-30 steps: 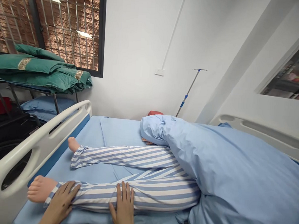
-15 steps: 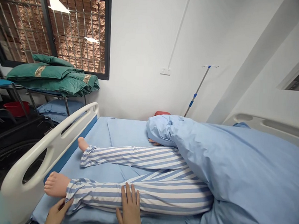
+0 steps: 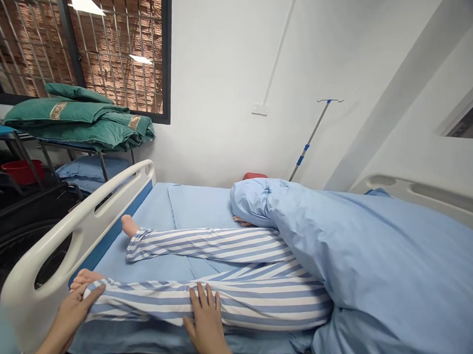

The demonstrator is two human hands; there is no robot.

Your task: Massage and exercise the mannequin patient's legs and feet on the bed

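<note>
Two legs in blue-and-white striped pajama trousers (image 3: 269, 304) lie on the bed; the body looks like a manikin. My left hand (image 3: 73, 307) is closed on the trouser cuff of the near leg, at the ankle, with the thumb on top of the cloth. Just beyond its fingers the toes of the near foot (image 3: 84, 278) show, partly covered by the cuff. My right hand (image 3: 206, 317) rests flat on the same leg around the knee, fingers spread. The far foot (image 3: 130, 226) is bare. A light blue quilt (image 3: 375, 253) hides the upper body.
A pale footboard (image 3: 16, 287) rises at the left and a headboard (image 3: 429, 193) at the right. Behind the bed stand an IV pole (image 3: 314, 131) and a wall. Folded green quilts (image 3: 81, 121), a red bucket (image 3: 22, 171) and a wheelchair (image 3: 15, 239) are at the left.
My left hand has moved up and left with the trouser cuff, which now covers more of the near foot. My right hand stays on the leg.
</note>
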